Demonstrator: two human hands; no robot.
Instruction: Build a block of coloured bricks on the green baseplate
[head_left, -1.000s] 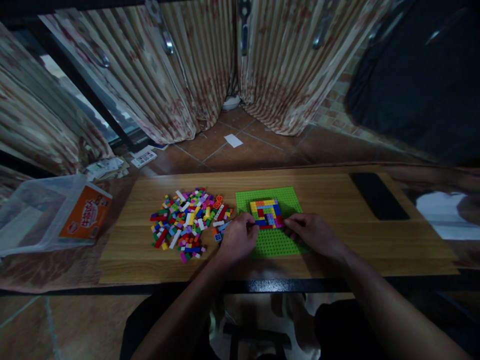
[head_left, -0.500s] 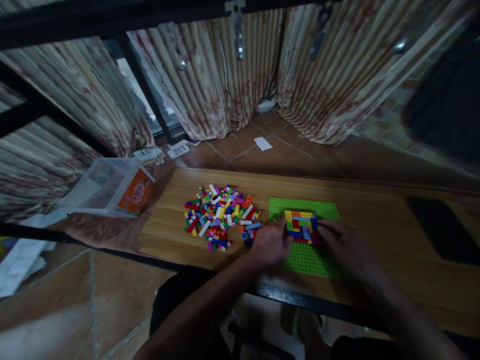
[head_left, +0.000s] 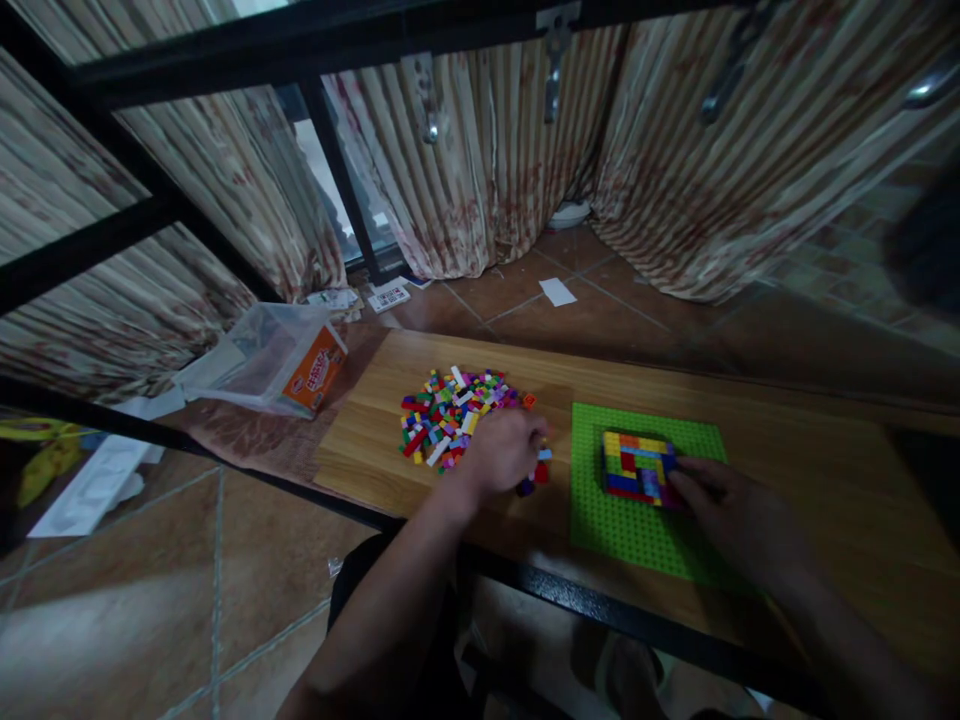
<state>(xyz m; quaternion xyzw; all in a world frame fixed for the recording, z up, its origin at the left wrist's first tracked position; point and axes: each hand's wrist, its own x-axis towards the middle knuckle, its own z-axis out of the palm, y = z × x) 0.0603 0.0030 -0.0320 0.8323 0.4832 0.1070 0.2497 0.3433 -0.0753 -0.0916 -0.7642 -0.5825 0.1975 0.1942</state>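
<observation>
A small rectangular build of toy bricks [head_left: 637,468], in yellow, red, blue and other colours, sits on a green studded baseplate [head_left: 600,540]. At its right edge is my right hand [head_left: 739,510], with thumb and fingers closed on the build's side. My left hand [head_left: 499,450] is over the near right part of a heap of loose toy bricks [head_left: 435,420]. Its fingers are curled downward, and whatever is between them is hidden. A few loose bricks [head_left: 541,472] show just beside the left hand.
Beyond the left end of the wooden table [head_left: 360,430] lies a clear plastic bin [head_left: 262,350] with an orange label. A dark flat object [head_left: 926,470] rests on the table at far right. Curtains [head_left: 480,170] hang behind, and a white paper [head_left: 557,291] lies on the floor.
My left hand has left the brick build and moved left to the loose heap. My right hand stays at the build's right side. The view has swung to the left.
</observation>
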